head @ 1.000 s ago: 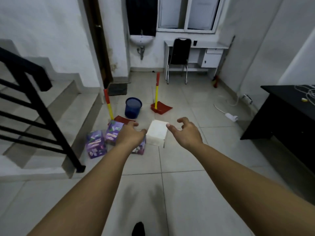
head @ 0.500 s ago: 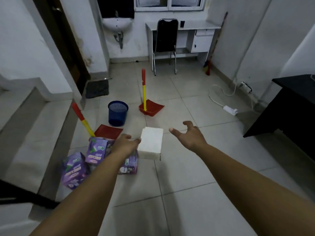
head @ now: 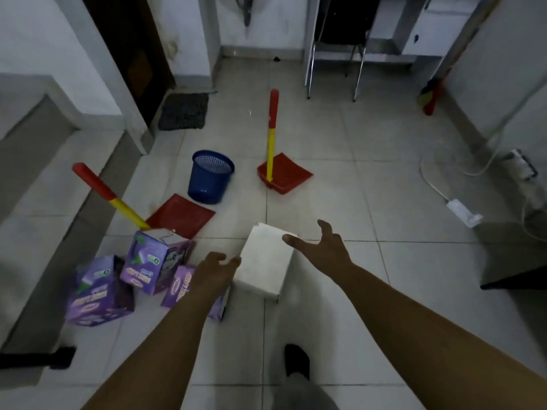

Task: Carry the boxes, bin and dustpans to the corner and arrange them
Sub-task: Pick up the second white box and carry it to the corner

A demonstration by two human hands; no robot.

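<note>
- While reaching down over the tiled floor (head: 340, 179): both hands out on bare forearms, one on each side of the white box (head: 265, 261).
- Left hand (head: 214, 272): fingers spread and loosely bent, holding nothing, fingertips just at the box's left edge; actual contact cannot be told.
- Right hand (head: 321, 247): spread wide, thumb lying over the box's far right corner, fingers raised past it, gripping nothing.
- White box: standing on the floor between the two hands, plain top facing up, turned slightly against the tile lines.
- Just left of it, partly hidden under the left forearm: a purple box (head: 180, 287) lying flat.
- Farther left, touching one another: an upright purple box (head: 155, 260) with an open top and a tilted purple box (head: 97, 294) beside the stair step (head: 59, 184).
- Behind the purple boxes: a red dustpan (head: 180, 216) flat on the floor, its red and yellow handle leaning left towards the step.
- Just beyond that pan: a blue mesh bin (head: 210, 176), upright.
- Right of the bin, apart from it: a second red dustpan (head: 284, 173), handle standing upright.
- Far side of the floor: a dark mat (head: 183, 110) by the doorway, chair legs (head: 334, 69) near the wall, a broom (head: 429, 96) in the right corner.
- Right edge: a white power strip (head: 461, 210) with its cable trailing across the tiles.
- Bottom edge: a dark shoe (head: 296, 361).
</note>
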